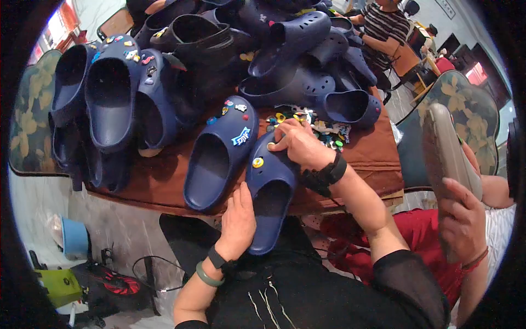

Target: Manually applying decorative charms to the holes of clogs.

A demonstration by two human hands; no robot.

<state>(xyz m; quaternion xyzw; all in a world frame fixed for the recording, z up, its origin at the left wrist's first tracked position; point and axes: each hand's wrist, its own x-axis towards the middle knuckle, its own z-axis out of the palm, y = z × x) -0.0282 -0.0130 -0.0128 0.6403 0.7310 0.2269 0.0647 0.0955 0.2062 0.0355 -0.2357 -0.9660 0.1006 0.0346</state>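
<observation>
My left hand [239, 219] grips the heel side of a navy foam clog [269, 192] that hangs over the table's front edge. My right hand [296, 143] presses its fingertips on a small charm at the clog's toe, next to a yellow charm [257, 162]. A second navy clog [219, 153] with several coloured charms lies just left of it. A heap of loose small charms [318, 127] lies behind my right hand on the brown table [159, 183].
Many navy clogs [109, 98] are piled at the left and back of the table. On the right another person's hand [463, 216] holds a grey shoe sole [446, 159]. A person in a striped shirt [386, 24] sits at the back. Bags [104, 285] lie on the floor at lower left.
</observation>
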